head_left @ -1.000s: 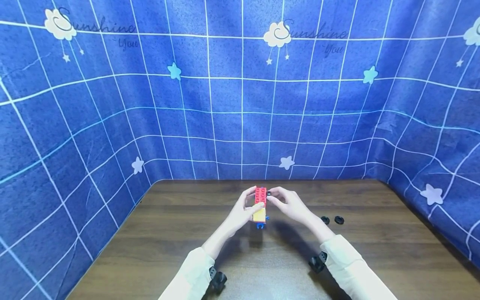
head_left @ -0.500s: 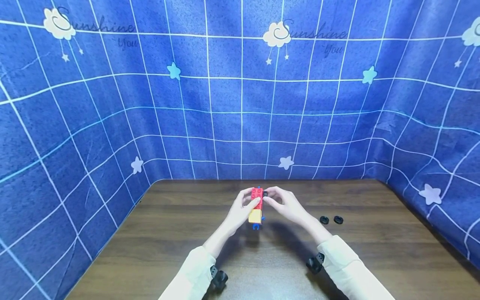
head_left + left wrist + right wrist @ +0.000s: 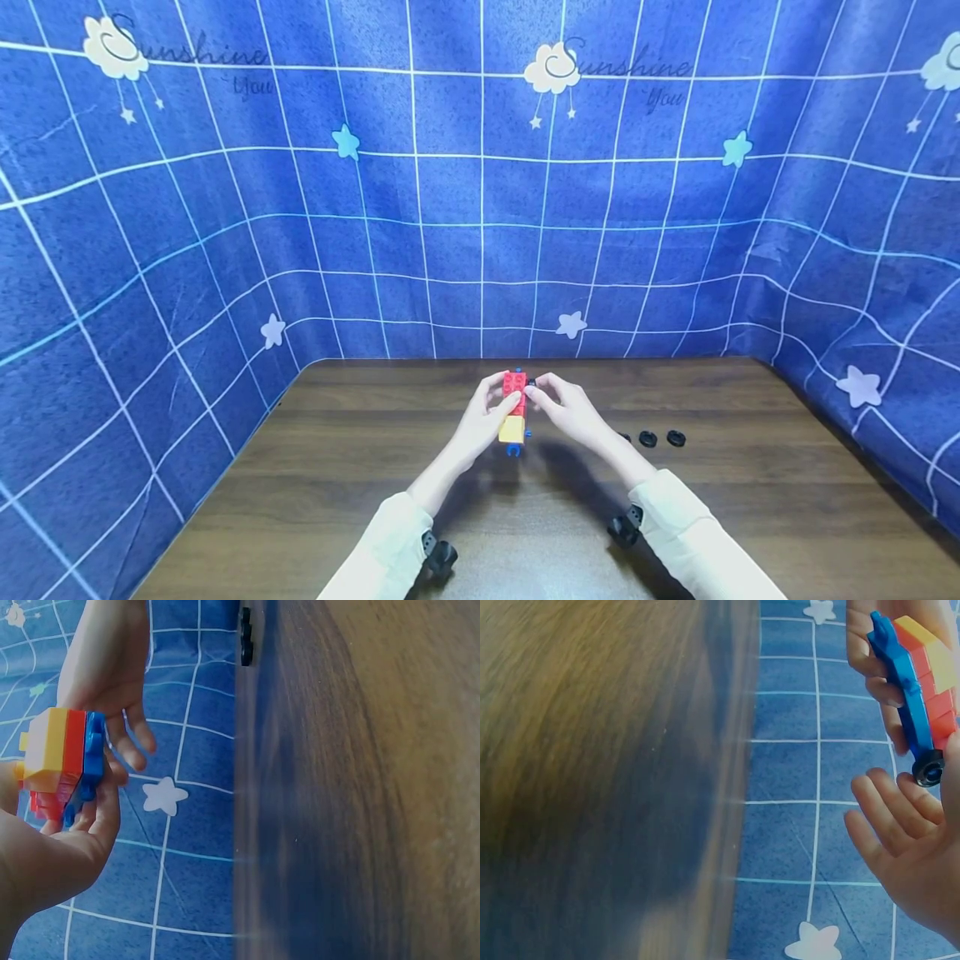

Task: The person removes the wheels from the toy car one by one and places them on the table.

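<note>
My left hand (image 3: 477,423) grips a toy block car (image 3: 513,428) above the table, its thumb across the red bricks. The car has a blue base (image 3: 909,697) with axle stubs, red bricks (image 3: 939,705) and a yellow sloped brick (image 3: 46,750). A small black wheel (image 3: 930,769) sits against the far end of the base, on the car's right side. My right hand (image 3: 576,412) pinches this wheel between thumb and fingertips. Whether it is fully seated on its axle, I cannot tell. The car's left side is mostly hidden by my left hand.
Two loose black wheels (image 3: 662,438) lie on the wooden table (image 3: 750,500) right of my right forearm. Another wheel (image 3: 625,437) is partly hidden by that forearm. A blue grid-patterned curtain (image 3: 450,250) hangs around the table's back and sides.
The car and my left hand have shifted slightly left. My right hand has followed with the wheel, staying at the car's side. A third loose wheel now shows beside the forearm.
</note>
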The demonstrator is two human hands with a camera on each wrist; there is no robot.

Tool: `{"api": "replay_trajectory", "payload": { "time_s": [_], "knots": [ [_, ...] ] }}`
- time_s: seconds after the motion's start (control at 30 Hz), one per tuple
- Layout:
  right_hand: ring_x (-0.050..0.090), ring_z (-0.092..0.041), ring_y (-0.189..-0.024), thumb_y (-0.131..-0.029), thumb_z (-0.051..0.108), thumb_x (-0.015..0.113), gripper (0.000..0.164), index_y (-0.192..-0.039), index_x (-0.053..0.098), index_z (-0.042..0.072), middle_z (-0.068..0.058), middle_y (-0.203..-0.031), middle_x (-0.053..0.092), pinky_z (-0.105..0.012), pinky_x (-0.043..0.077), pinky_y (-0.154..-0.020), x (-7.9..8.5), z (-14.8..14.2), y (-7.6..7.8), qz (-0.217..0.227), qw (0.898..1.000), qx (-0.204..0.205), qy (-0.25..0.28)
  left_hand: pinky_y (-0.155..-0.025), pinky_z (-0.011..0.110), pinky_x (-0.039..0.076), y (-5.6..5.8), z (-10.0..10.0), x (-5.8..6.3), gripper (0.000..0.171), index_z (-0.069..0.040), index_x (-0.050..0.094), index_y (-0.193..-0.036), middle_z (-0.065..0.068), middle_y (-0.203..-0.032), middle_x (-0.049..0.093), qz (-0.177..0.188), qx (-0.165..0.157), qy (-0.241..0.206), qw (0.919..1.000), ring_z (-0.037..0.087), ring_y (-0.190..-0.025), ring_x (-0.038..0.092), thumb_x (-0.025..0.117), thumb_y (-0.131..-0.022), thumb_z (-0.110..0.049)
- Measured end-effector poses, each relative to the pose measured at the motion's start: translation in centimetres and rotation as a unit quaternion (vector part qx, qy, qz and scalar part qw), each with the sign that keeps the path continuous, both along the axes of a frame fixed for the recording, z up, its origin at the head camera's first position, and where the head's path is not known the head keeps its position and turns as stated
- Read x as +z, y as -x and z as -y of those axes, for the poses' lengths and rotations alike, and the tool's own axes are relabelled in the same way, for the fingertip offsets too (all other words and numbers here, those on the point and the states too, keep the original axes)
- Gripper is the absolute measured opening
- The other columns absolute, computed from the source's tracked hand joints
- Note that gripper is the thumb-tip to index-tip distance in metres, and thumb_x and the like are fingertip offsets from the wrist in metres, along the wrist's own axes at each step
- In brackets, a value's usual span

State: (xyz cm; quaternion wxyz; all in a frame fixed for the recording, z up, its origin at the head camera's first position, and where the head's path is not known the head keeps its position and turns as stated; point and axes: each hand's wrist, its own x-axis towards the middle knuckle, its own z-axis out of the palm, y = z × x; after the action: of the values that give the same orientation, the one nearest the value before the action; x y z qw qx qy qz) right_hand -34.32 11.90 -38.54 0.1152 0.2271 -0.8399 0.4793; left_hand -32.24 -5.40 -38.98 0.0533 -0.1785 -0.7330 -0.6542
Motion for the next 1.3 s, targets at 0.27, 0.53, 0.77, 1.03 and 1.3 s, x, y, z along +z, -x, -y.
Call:
{"api": "replay_trajectory", "payload": {
  "time_s": [0.27, 0.53, 0.77, 1.03, 1.3],
  "knots": [
    [0.062, -0.027, -0.078, -0.098, 0.027, 0.048, 0.023, -0.100, 0.056, 0.006, -0.013, -0.082, 0.067, -0.025, 0.044, -0.070, -0.4, 0.4, 0.2, -0.016, 1.000, -0.004, -0.010, -0.099, 0.047, 0.041, -2.0, -0.2, 2.0, 0.048, 0.005, 0.034, -0.137, 0.027, -0.136, 0.045, 0.005, -0.001, 0.009, 1.0000, 0.039, -0.123, 0.046, 0.052, -0.095, -0.011],
    [0.058, -0.011, -0.067, -0.098, 0.022, 0.048, 0.019, -0.096, 0.054, 0.004, -0.012, -0.079, 0.062, -0.022, 0.045, -0.064, -0.6, 0.9, -0.1, -0.032, 0.999, 0.003, 0.006, -0.080, 0.028, 0.050, -2.0, -0.3, 1.8, 0.053, 0.003, 0.034, -0.137, 0.026, -0.128, 0.050, 0.022, -0.001, 0.002, 0.9998, 0.037, -0.108, 0.057, 0.058, -0.092, -0.015],
    [0.060, -0.015, -0.068, -0.097, 0.027, 0.051, 0.019, -0.098, 0.055, 0.008, -0.009, -0.081, 0.062, -0.023, 0.046, -0.064, -0.8, 0.9, -0.1, -0.015, 1.000, -0.015, -0.007, -0.068, 0.025, 0.050, -1.3, -0.2, 1.1, 0.054, 0.001, 0.035, -0.136, 0.024, -0.118, 0.054, 0.015, 0.009, -0.009, 0.9998, 0.025, -0.088, 0.062, 0.061, -0.091, -0.014],
    [0.061, -0.025, -0.066, -0.096, 0.022, 0.053, 0.016, -0.095, 0.056, 0.007, -0.012, -0.080, 0.062, -0.023, 0.048, -0.061, -1.1, 0.9, -0.1, -0.030, 0.999, -0.006, 0.008, -0.069, 0.026, 0.052, -0.1, -0.1, -0.3, 0.057, -0.002, 0.034, -0.136, 0.022, -0.116, 0.054, 0.015, 0.008, -0.007, 0.9998, 0.027, -0.091, 0.063, 0.063, -0.089, -0.016],
    [0.047, -0.011, -0.060, -0.098, 0.023, 0.047, 0.019, -0.087, 0.054, 0.010, 0.002, -0.066, 0.047, -0.023, 0.040, -0.057, -0.9, 1.2, 0.1, -0.082, 0.993, -0.053, -0.064, -0.071, 0.025, 0.052, -2.3, -0.3, 1.9, 0.046, 0.005, 0.037, -0.130, 0.025, -0.117, 0.052, 0.014, 0.006, -0.006, 0.9999, 0.034, -0.095, 0.063, 0.058, -0.092, -0.013]
  ]
}}
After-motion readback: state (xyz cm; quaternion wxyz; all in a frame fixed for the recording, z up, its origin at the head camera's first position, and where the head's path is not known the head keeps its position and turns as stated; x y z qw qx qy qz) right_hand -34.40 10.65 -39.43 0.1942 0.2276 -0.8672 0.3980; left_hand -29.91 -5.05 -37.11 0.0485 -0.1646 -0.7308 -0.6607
